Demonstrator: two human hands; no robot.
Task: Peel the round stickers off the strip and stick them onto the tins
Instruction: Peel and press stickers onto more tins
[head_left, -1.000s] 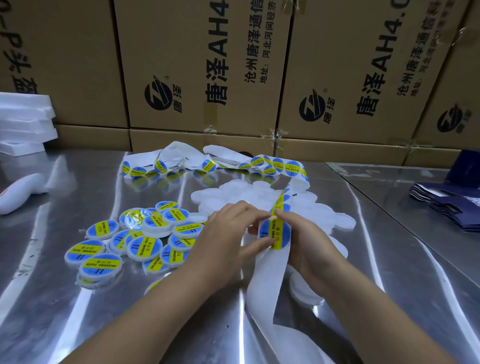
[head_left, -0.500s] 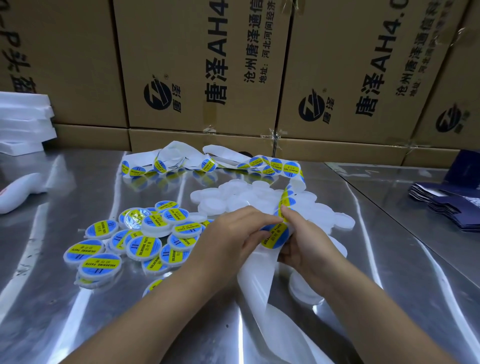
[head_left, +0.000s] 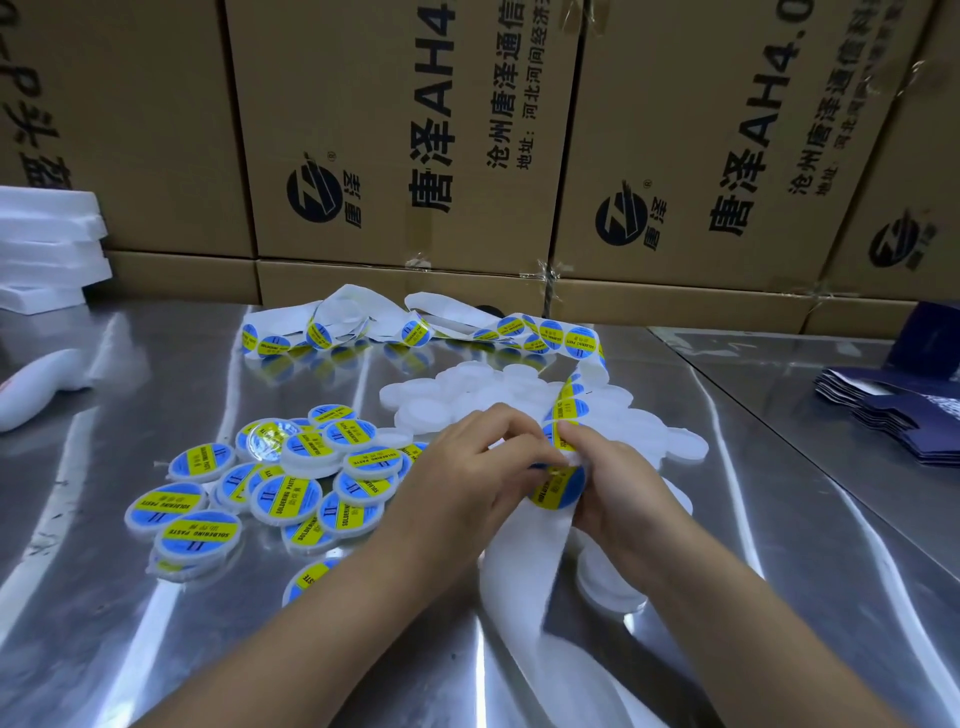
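A white backing strip (head_left: 524, 556) runs from the table's back down between my hands. It carries round blue-and-yellow stickers. My right hand (head_left: 618, 483) pinches the strip at its fold. My left hand (head_left: 467, 483) pinches the edge of one sticker (head_left: 558, 491), which is partly lifted off the strip. Several labelled tins (head_left: 283, 499) lie heaped on the left. Several plain white tins (head_left: 467, 389) lie behind my hands, and more sit under my right wrist.
The loose sticker strip (head_left: 415, 330) coils at the back of the steel table (head_left: 104, 597). Cardboard boxes (head_left: 405, 130) wall off the back. White foam sheets (head_left: 47, 244) are stacked at far left, with a white object (head_left: 31, 389) in front of them. Dark blue folded cartons (head_left: 893, 415) lie right.
The sticker faced me flat on the strip one second ago. It is now tilted and peeling downward as my hands fold the strip back and drop slightly.
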